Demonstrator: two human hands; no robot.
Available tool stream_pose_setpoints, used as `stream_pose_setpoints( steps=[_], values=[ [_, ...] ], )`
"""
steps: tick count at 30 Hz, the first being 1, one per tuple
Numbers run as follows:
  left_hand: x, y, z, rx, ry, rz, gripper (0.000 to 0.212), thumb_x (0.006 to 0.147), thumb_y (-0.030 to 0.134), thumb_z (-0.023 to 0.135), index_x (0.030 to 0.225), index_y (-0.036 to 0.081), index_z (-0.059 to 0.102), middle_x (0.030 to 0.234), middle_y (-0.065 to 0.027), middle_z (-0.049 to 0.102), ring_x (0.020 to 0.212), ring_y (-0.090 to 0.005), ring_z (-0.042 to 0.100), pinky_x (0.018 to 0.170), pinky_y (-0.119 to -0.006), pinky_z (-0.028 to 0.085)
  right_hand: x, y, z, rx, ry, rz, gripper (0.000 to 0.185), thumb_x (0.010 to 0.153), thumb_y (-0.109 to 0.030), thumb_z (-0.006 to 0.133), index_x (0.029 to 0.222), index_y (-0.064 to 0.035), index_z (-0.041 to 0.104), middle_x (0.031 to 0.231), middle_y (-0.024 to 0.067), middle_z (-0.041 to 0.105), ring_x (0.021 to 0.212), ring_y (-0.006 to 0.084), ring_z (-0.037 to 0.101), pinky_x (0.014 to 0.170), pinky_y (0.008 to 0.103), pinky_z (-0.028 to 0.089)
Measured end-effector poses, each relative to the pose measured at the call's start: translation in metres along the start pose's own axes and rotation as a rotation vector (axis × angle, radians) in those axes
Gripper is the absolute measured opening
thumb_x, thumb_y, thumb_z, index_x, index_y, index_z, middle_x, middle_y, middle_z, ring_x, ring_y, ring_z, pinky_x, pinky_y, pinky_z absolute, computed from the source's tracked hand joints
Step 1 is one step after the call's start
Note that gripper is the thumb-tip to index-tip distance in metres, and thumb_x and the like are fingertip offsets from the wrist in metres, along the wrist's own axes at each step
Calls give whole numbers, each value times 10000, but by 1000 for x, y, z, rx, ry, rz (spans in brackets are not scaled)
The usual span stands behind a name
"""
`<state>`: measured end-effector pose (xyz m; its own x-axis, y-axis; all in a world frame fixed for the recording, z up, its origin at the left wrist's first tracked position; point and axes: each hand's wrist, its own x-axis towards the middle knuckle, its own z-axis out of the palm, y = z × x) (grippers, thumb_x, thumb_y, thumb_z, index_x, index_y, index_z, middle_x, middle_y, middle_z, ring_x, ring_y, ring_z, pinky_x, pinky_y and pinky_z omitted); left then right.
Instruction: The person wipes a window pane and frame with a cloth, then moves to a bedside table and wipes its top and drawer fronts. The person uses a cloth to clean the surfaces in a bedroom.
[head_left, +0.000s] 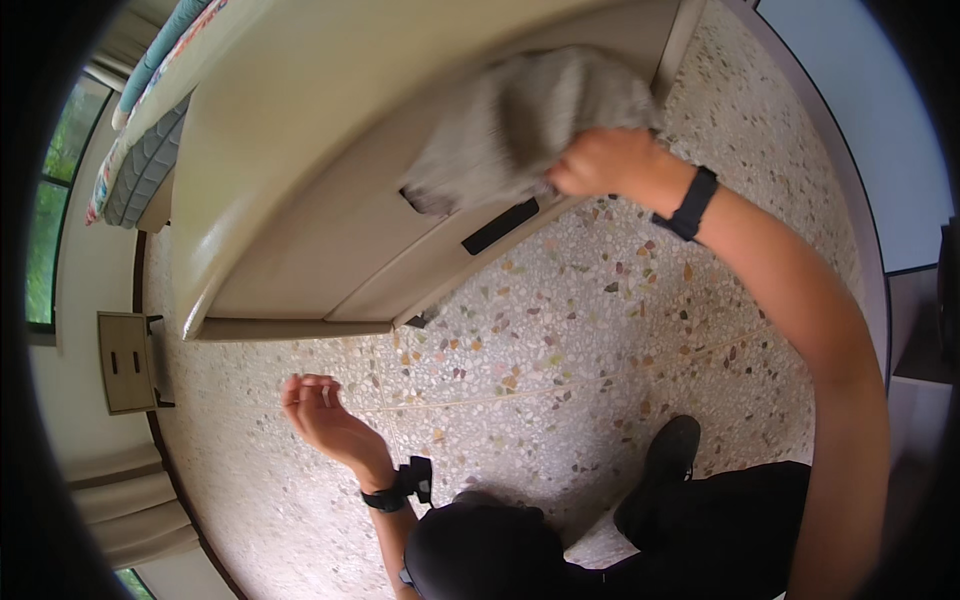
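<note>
A grey cloth (525, 127), blurred by motion, hangs from my right hand (604, 165), whose fingers are closed on its lower edge. The cloth lies over or just in front of the drawer front (300, 259) of a beige cabinet-like piece of furniture, partly hiding it. Below the cloth shows a dark handle recess (501, 226); the corner of another peeks out at the cloth's left end. My left hand (319, 420) is held above the speckled floor, fingers curled loosely and apart, with nothing in it. Both wrists wear black bands.
The furniture's pale rounded top (285, 97) fills the upper left. Beyond it are a mattress (146, 161) and a small two-handled cabinet (124, 363) by the wall. My shoe (671, 450) stands on the terrazzo floor (525, 360). A pale blue panel (862, 112) is at right.
</note>
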<state>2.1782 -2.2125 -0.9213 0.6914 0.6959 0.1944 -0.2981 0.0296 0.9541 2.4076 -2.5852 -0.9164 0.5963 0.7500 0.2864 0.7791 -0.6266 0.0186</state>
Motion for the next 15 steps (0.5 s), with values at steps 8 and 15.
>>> stream_pose_setpoints(
  steps=[8, 15],
  values=[
    [34, 13, 26, 53, 127, 172, 366, 1066, 250, 439, 1351, 31, 510, 1334, -137, 553, 1226, -264, 534, 1055, -438, 409, 40, -77, -6, 43, 37, -26, 374, 1023, -451, 502, 869, -221, 753, 657, 18, 694, 585, 182, 690, 486, 383, 566],
    [58, 48, 59, -52, 75, 52, 579, 1109, 399, 360, 1521, -5, 321, 1474, -155, 433, 1403, -275, 381, 1202, -485, 265, 66, -113, 2, 225, 161, -224, 196, 968, -268, 546, 905, -148, 687, 992, 34, 728, 851, 147, 698, 838, 345, 584]
  ],
)
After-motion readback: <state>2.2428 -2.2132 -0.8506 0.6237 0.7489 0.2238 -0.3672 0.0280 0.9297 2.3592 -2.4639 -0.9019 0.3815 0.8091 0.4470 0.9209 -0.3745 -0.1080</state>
